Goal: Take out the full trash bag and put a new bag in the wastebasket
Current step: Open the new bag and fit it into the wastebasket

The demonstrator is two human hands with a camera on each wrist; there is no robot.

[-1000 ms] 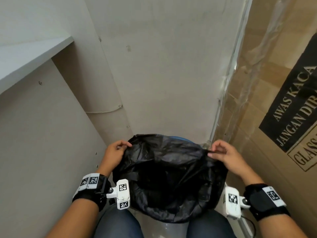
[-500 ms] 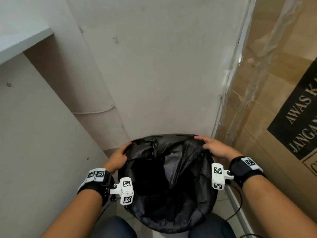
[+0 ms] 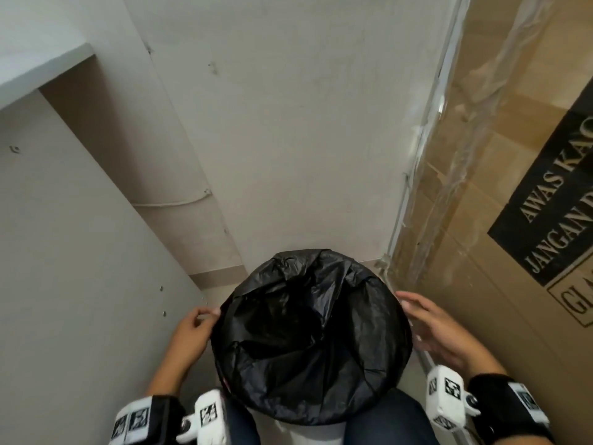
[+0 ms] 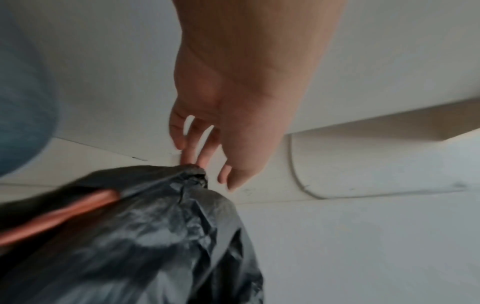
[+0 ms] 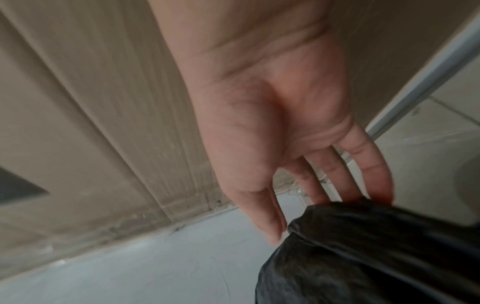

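A black trash bag (image 3: 308, 332) lines the wastebasket (image 3: 316, 435), its mouth spread wide and folded over the rim. Only a pale strip of the basket shows below the bag, between my knees. My left hand (image 3: 195, 329) is at the bag's left edge with relaxed fingers; in the left wrist view its fingertips (image 4: 193, 158) are just behind a bunched fold of the bag (image 4: 194, 176) and hold nothing. My right hand (image 3: 426, 319) is spread beside the bag's right edge, straight fingers (image 5: 374, 174) touching the bag's folded edge (image 5: 363, 226).
The basket stands in a narrow corner: a white panel (image 3: 80, 268) with a shelf (image 3: 41, 72) on the left, a wall (image 3: 288, 123) behind, and a large plastic-wrapped cardboard box (image 3: 513, 187) close on the right. A thin cable (image 3: 173, 203) runs along the wall.
Both hands pinched the bag's mouth a second ago, stretched it down over the rim, then let go. They now sit lower at the sides, and the view has tilted down.
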